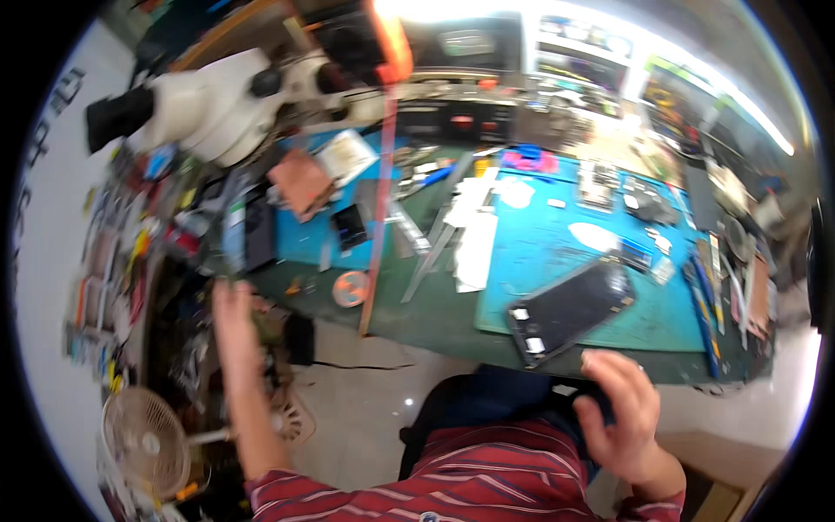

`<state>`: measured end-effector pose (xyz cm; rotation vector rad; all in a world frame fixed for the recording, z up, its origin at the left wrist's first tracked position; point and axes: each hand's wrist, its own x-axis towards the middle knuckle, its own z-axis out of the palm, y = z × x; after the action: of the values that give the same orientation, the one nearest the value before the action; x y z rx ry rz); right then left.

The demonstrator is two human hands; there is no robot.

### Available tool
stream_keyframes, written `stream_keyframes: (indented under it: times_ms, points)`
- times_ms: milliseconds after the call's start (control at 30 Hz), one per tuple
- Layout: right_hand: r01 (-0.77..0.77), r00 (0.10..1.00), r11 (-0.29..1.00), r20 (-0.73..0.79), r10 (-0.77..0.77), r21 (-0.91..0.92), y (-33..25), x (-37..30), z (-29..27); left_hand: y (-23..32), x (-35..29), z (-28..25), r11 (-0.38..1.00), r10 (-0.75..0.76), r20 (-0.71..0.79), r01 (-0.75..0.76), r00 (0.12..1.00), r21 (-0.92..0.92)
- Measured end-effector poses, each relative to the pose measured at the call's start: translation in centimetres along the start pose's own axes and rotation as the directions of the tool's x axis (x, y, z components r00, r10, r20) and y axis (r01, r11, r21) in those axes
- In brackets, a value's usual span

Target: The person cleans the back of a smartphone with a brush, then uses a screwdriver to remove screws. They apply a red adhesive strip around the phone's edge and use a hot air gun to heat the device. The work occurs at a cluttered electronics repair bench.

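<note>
My left hand (pixel 233 317) reaches out to the left, past the bench's front edge, and is smeared by motion. Its fingertips come near a blurred, upright blue-and-green item (pixel 233 233); whether they touch it I cannot tell. Over my lap, close to the bench edge, my right hand (pixel 624 409) has its fingers bent and apart, with nothing in it. Just beyond it, a dark phone (pixel 570 311) lies slantwise on the blue work mat (pixel 513 261). Small white patches show on the phone's near end.
A white microscope (pixel 204 109) stands at the back left. Circuit boards (pixel 598 184) and a blue-handled tool (pixel 701 317) lie right; white paper strips (pixel 477 248) lie mid-bench. An orange-and-white roll (pixel 350 289) sits near the front edge. A fan (pixel 146 442) stands lower left.
</note>
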<state>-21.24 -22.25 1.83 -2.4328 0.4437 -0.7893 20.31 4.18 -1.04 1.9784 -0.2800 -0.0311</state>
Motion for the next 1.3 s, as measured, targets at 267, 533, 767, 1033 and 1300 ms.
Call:
stream_keyframes:
  times_ms: [267,533,767,1033,1300]
  points:
    - [-0.464,0.86,0.681,-0.471,0.195,-0.566,8.6,-3.2,-9.0,-14.1,24.7,-8.6,0.709,0.292,0.026,-0.234,0.956,0.665]
    - [-0.453,0.889,0.643,-0.26,0.377,-0.618,10.5,-4.5,-10.4,-10.7,19.6,-5.7,0.558,0.691,-0.081,-0.459,0.718,0.692]
    - [-0.481,0.87,0.592,-0.436,0.23,-0.647,12.8,-4.2,-12.6,0.1,-7.1,5.4,0.513,0.813,0.116,-0.797,0.57,0.32]
    - [-0.511,0.849,0.279,-0.425,0.315,-0.813,19.0,-4.3,-15.3,6.9,-17.5,16.9,0.605,0.682,0.542,-0.795,0.492,-0.039]
    - [-0.736,0.642,0.214,-0.563,0.521,-0.642,20.8,-3.4,-17.7,6.6,-17.5,17.0,0.655,0.628,0.573,-0.756,0.526,-0.024]
